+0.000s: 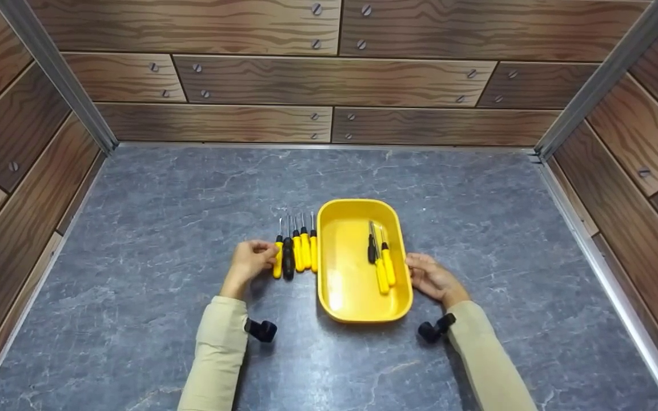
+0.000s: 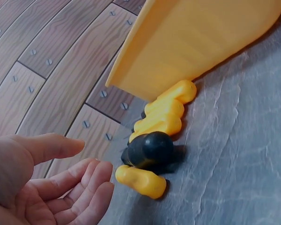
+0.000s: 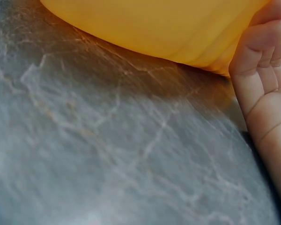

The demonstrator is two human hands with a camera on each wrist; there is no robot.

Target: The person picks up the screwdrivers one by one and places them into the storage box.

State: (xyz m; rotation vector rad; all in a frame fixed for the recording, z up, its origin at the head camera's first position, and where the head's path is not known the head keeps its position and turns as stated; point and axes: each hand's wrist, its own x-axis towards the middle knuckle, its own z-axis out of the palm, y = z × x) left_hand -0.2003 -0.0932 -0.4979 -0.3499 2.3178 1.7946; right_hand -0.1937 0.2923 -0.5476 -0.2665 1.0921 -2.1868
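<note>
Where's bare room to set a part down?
Free: the grey surface between the yellow tray and back wall; right of the right hand; left of the left hand; the tray's left half inside. Crowded: the screwdriver row between left hand and tray; the tray's right half, with three tools.

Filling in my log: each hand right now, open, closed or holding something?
Left hand: open, holding nothing, close to the leftmost screwdriver.
Right hand: at the side of the tray; whether it grips cannot be told.
</note>
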